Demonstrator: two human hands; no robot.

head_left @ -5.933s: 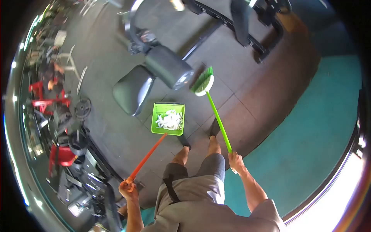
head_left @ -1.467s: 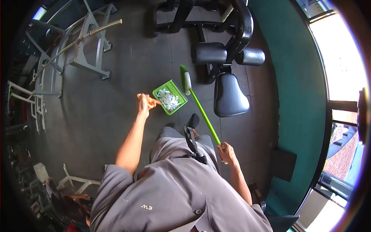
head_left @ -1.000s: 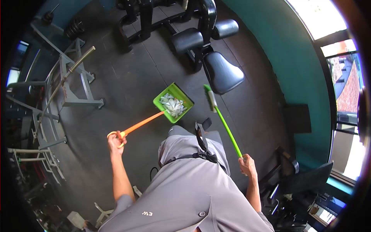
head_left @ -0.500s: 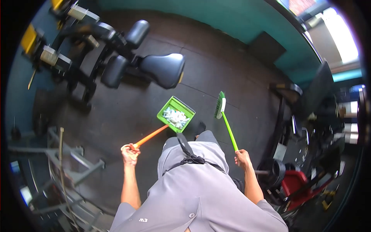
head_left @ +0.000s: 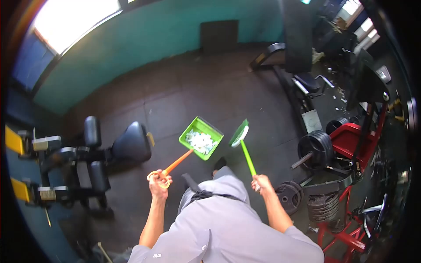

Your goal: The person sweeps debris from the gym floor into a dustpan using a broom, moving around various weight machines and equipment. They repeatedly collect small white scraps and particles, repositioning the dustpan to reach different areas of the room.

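Observation:
My left hand is closed around the looped end of an orange handle, which leads to a green dustpan. White and pale scraps lie heaped inside the pan. On the other side, my right hand grips the light green handle of a broom. The broom's head, white with green bristles, is to the right of the dustpan with a gap between them. Both tools are held out in front of my body, the pan's opening edge pointing away to the upper right.
A black padded exercise machine stands at the left. To the right are a weight machine with black plates, a red seat and stacked plates. A dark panel leans on the green wall. Pale bits lie on the floor at far right.
My view has turned to the right, so the padded machine shifts left and the weight plates come further in. The broom head is now nearer the dustpan; both hands keep their holds.

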